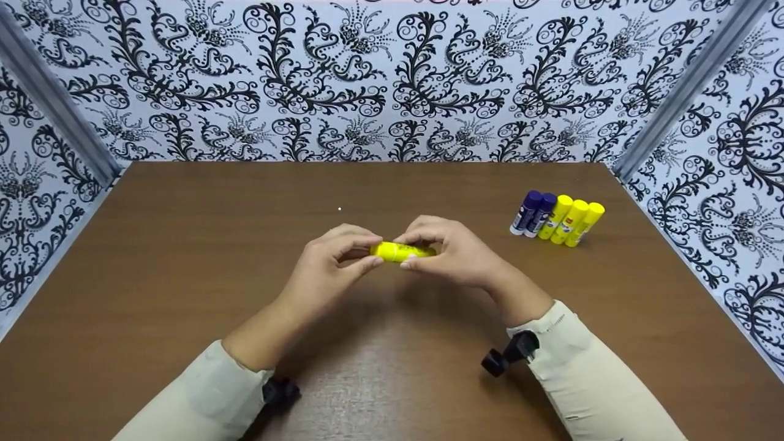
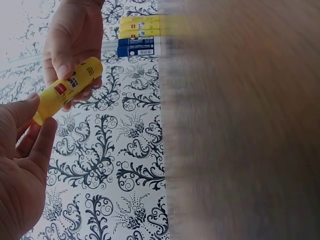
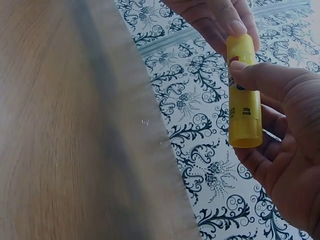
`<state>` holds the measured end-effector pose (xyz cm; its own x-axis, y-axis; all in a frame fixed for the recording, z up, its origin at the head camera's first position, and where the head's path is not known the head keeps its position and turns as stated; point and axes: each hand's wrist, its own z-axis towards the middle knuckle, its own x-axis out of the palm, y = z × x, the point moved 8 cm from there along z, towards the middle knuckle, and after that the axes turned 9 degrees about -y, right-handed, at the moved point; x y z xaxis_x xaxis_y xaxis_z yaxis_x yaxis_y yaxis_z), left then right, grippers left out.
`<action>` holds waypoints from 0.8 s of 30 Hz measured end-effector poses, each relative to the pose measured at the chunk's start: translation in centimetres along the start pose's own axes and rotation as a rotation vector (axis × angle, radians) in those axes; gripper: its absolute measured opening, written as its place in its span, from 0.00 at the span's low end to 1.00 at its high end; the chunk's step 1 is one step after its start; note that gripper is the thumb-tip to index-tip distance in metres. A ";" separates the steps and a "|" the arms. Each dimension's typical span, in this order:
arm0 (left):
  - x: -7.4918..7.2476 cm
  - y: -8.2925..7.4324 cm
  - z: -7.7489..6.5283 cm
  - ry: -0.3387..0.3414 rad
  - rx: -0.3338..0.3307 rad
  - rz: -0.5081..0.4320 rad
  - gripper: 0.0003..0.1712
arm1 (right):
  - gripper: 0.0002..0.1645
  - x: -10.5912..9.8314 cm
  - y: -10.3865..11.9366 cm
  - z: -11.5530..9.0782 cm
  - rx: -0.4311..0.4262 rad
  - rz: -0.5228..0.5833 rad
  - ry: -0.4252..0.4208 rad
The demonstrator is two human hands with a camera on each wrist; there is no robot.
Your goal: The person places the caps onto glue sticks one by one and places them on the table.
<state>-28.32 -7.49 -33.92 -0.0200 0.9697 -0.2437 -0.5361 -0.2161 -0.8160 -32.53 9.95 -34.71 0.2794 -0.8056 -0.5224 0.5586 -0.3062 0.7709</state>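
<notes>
A yellow glue stick (image 1: 395, 252) is held level above the table between both hands. My left hand (image 1: 327, 260) pinches its left, capped end between thumb and fingers. Around the body near the other end, my right hand (image 1: 456, 251) grips with thumb and fingers. In the left wrist view the glue stick (image 2: 70, 87) slants between the two hands, a red label patch showing. From the right wrist, the glue stick (image 3: 245, 100) shows "20g" and its bottom end, with the right thumb across its middle. The cap appears to be on.
Two purple glue sticks (image 1: 531, 213) and three yellow glue sticks (image 1: 572, 222) stand side by side in a row on the brown table (image 1: 184, 245), at the right rear. Patterned panels (image 1: 380, 79) enclose the back and sides. A tiny white speck (image 1: 339, 209) lies left of centre.
</notes>
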 end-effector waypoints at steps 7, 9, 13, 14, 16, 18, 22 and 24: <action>-0.3 0.2 0.0 -0.026 -0.003 0.014 0.16 | 0.16 0.1 0.6 -0.1 -0.028 -0.033 -0.033; -0.2 0.2 0.1 -0.025 -0.008 0.014 0.16 | 0.16 0.1 0.6 -0.1 -0.027 -0.038 -0.042; -0.2 0.1 0.1 -0.017 -0.021 0.020 0.17 | 0.16 0.0 0.7 -0.1 -0.003 -0.041 -0.051; -0.2 0.1 0.1 -0.015 -0.023 0.024 0.17 | 0.16 0.0 0.6 -0.1 0.004 -0.042 -0.050; -0.1 0.2 0.1 -0.010 -0.028 0.027 0.18 | 0.16 0.1 0.6 -0.2 0.016 -0.050 -0.049; 0.0 0.2 0.1 -0.009 -0.028 0.032 0.18 | 0.15 0.1 0.5 -0.2 0.024 -0.059 -0.045; 0.4 0.3 0.0 -0.004 -0.017 0.045 0.18 | 0.14 0.3 0.3 -0.4 0.031 -0.066 -0.030; 0.6 0.2 -0.1 0.010 -0.011 0.046 0.18 | 0.14 0.3 0.2 -0.4 0.033 -0.063 -0.017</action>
<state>-28.40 -6.98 -34.28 -0.0363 0.9575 -0.2860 -0.5252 -0.2617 -0.8097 -31.97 9.83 -34.87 0.2309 -0.7926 -0.5644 0.5487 -0.3730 0.7482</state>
